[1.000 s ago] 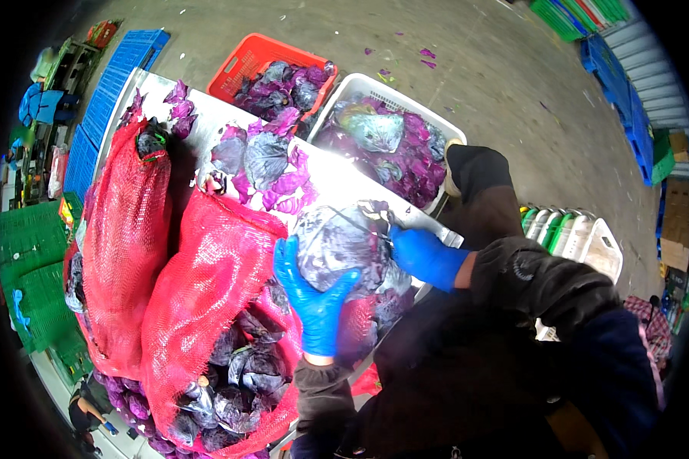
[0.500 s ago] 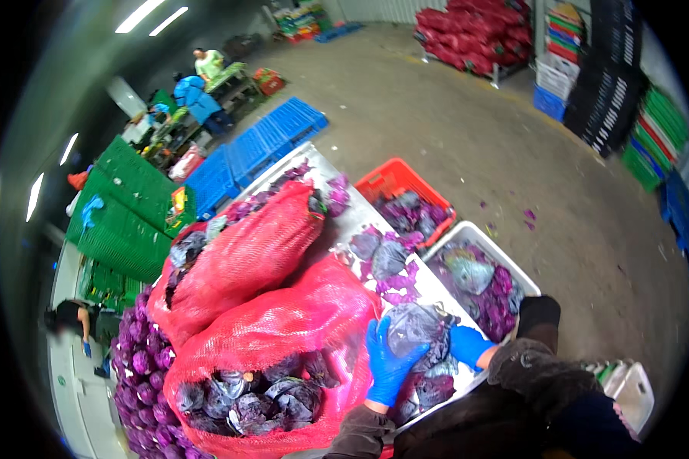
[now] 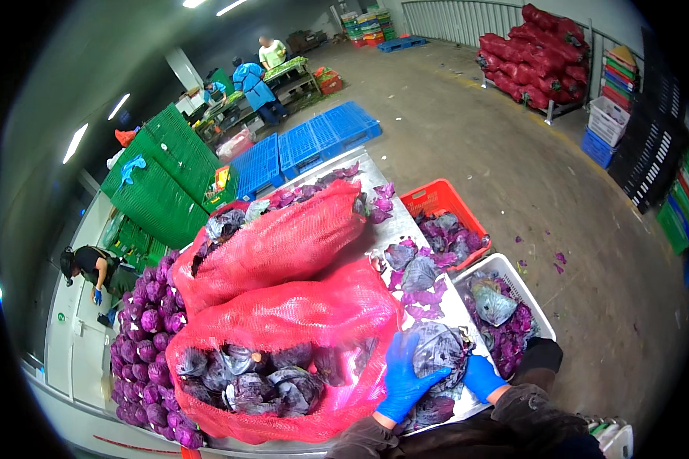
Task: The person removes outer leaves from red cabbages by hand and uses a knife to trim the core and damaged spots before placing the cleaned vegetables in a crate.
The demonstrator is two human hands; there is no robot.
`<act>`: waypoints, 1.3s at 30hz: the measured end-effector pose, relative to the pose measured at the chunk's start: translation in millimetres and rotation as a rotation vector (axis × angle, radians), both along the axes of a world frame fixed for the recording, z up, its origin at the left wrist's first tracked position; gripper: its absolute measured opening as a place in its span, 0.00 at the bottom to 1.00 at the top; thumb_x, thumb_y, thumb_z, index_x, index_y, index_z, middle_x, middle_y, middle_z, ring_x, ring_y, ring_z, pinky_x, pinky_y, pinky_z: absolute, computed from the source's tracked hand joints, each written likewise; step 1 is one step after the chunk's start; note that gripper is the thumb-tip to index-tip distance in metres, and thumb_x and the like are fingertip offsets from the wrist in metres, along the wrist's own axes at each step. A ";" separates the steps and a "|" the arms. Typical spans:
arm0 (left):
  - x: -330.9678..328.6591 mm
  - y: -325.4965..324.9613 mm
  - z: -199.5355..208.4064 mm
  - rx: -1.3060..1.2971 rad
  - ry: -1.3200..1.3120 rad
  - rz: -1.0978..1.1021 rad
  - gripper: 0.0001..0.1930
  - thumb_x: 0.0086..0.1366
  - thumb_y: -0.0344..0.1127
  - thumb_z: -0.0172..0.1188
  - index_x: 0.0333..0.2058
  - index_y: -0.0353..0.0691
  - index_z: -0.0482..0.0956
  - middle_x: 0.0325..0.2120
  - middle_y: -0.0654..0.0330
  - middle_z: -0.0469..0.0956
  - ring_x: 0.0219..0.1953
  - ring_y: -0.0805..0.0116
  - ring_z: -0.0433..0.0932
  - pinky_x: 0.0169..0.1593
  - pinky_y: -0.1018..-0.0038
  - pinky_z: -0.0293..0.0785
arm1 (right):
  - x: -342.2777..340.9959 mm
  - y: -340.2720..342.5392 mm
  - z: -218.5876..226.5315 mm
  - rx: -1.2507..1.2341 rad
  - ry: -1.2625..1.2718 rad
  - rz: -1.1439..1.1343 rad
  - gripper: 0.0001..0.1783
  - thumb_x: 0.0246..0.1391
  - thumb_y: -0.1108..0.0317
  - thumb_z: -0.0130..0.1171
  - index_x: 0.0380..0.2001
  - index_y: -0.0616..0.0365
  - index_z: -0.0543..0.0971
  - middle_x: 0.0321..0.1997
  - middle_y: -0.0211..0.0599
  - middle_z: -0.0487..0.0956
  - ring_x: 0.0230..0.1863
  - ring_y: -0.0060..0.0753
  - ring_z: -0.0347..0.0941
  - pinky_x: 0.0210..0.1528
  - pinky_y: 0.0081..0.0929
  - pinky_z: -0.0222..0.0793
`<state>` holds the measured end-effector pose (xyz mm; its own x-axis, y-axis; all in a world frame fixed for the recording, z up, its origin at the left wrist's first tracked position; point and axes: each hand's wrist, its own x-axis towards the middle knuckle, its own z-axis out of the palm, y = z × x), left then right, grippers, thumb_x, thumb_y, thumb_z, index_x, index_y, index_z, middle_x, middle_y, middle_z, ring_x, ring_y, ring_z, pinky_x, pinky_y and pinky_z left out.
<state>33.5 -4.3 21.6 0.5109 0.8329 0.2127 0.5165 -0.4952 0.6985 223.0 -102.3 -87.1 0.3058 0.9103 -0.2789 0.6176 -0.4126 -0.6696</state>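
Both my hands wear blue gloves. A large red cabbage (image 3: 439, 346) with dull outer leaves sits at the near end of the white table (image 3: 461, 312). My left hand (image 3: 407, 376) grips its left side, thumb stretched across the near face. Against its lower right side is my right hand (image 3: 482, 379), its fingertips partly hidden by the cabbage. Darker leaves or another head (image 3: 434, 409) lie just below. Left of my left hand, an open red mesh sack (image 3: 314, 306) shows several untrimmed red cabbages (image 3: 253, 394) in its mouth.
A second red mesh sack (image 3: 275, 241) lies behind. Trimmed purple heads (image 3: 149, 336) are piled at left. Loose leaves (image 3: 425, 298) litter the table. A red crate (image 3: 478, 222) and a white crate (image 3: 540, 294) of leaves stand along its right side. Co-workers (image 3: 253, 80) stand farther back.
My view has turned left, so the scene sits farther right in the picture. Both hands stay around the same cabbage, with little visible change in their hold.
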 end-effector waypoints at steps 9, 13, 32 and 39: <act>3.6 -6.1 9.7 -0.004 0.028 0.010 0.54 0.44 0.57 0.79 0.65 0.38 0.63 0.67 0.42 0.55 0.67 0.42 0.59 0.68 0.54 0.62 | -2.9 -4.9 -31.2 -0.075 -0.003 -0.022 0.17 0.57 0.59 0.58 0.44 0.59 0.80 0.35 0.57 0.83 0.38 0.62 0.80 0.37 0.51 0.75; 0.4 -6.3 -2.0 0.028 -0.012 0.016 0.53 0.44 0.56 0.80 0.65 0.39 0.63 0.67 0.43 0.55 0.67 0.42 0.59 0.67 0.53 0.62 | -5.5 -3.0 -25.7 -0.083 0.033 -0.077 0.17 0.57 0.59 0.58 0.43 0.58 0.81 0.36 0.57 0.83 0.40 0.62 0.80 0.38 0.50 0.76; -2.7 -13.9 -3.2 0.124 -0.012 0.006 0.53 0.46 0.59 0.78 0.65 0.43 0.61 0.66 0.43 0.57 0.67 0.41 0.60 0.66 0.52 0.63 | -4.4 -8.2 -23.7 0.024 -0.013 -0.084 0.17 0.55 0.59 0.60 0.43 0.60 0.81 0.32 0.59 0.82 0.37 0.62 0.80 0.38 0.51 0.76; -1.2 -15.8 -2.0 0.124 0.007 0.000 0.54 0.46 0.59 0.78 0.66 0.44 0.60 0.67 0.42 0.56 0.67 0.40 0.59 0.67 0.52 0.62 | -3.4 -9.5 -36.7 0.075 -0.073 -0.089 0.14 0.54 0.60 0.59 0.37 0.59 0.83 0.29 0.57 0.82 0.34 0.62 0.80 0.36 0.51 0.75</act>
<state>32.3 -20.1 19.5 0.5131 0.8002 0.3104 0.5208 -0.5777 0.6285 219.6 -111.7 -123.8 0.4031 0.8962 -0.1851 0.6289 -0.4182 -0.6554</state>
